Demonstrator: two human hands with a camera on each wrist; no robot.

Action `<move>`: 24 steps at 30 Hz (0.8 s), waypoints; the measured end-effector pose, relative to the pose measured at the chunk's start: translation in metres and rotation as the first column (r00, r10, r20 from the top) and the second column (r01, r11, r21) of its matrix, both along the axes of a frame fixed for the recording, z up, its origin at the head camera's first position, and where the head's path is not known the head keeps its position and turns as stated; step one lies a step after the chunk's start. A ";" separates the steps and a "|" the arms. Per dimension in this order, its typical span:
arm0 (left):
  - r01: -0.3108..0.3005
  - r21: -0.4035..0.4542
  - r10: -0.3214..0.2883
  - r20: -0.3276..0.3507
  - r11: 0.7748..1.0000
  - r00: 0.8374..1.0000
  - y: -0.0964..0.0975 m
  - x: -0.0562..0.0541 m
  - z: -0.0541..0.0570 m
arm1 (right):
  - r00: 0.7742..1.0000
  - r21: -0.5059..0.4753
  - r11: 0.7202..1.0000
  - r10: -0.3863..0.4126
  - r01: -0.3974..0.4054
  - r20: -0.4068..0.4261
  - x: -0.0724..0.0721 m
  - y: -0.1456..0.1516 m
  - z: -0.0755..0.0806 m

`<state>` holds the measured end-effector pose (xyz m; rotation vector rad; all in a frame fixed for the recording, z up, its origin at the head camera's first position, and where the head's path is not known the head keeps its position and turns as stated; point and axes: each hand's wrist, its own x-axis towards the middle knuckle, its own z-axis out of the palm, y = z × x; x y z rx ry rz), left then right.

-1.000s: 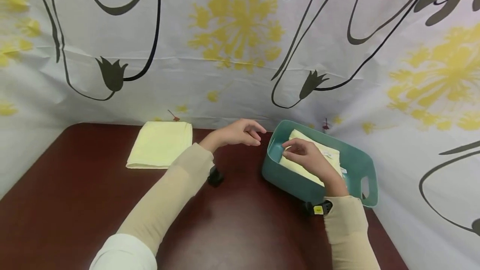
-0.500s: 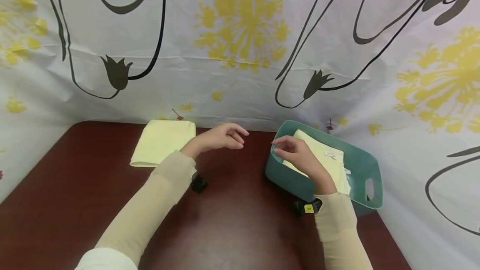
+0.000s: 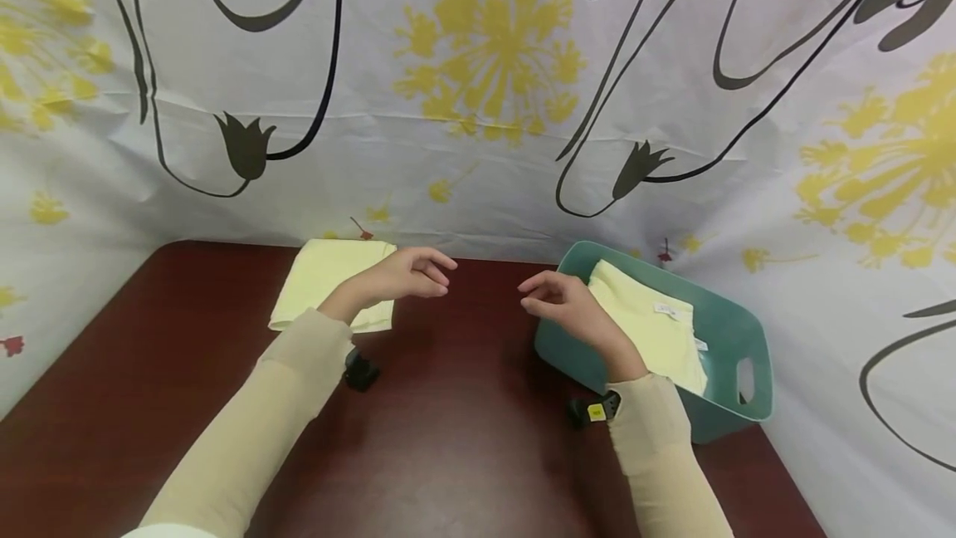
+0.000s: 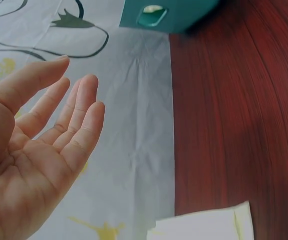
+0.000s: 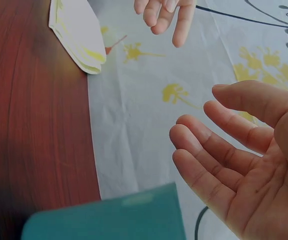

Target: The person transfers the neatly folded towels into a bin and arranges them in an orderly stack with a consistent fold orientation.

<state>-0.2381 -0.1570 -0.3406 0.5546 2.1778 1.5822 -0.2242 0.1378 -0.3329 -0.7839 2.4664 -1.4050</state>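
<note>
My left hand (image 3: 396, 276) hovers near the right side of a folded pale yellow cloth (image 3: 302, 289) on the table. Its fingers are loosely bent, and the left wrist view shows the palm (image 4: 38, 165) with nothing in it. Above the near left rim of a teal plastic basket (image 3: 571, 355) is my right hand (image 3: 575, 310), fingers relaxed and holding nothing. Inside the basket lies another folded yellow cloth (image 3: 653, 330) with a white label. My right forearm hides part of the basket's near side.
The dark red-brown table (image 3: 448, 438) lies under both arms. Behind it hangs a white curtain (image 3: 448, 139) with yellow and grey flower prints, close against the table's back edge. A black wrist camera (image 3: 361, 370) sits under the left wrist.
Both hands have moved left, away from the basket; the left one has come over to the folded cloth on the table. The head view has shifted slightly. Both cloths lie as before.
</note>
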 end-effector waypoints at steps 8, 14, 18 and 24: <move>-0.044 -0.021 0.044 -0.009 0.999 0.999 -0.027 0.010 -0.004 | 1.000 0.012 1.000 0.018 -0.018 0.025 -0.002 -0.016 -0.007; -0.060 -0.027 0.059 -0.017 0.998 0.998 -0.040 0.015 -0.007 | 1.000 0.025 0.999 0.019 -0.020 0.021 0.000 -0.024 -0.006; -0.082 -0.025 0.081 -0.024 0.996 0.996 -0.049 0.018 -0.010 | 0.999 0.024 0.999 0.036 -0.037 0.011 -0.004 -0.030 -0.011; -0.113 -0.047 0.111 -0.042 0.993 0.993 -0.063 0.023 -0.013 | 0.998 0.026 0.998 0.061 -0.062 0.026 -0.006 -0.042 -0.017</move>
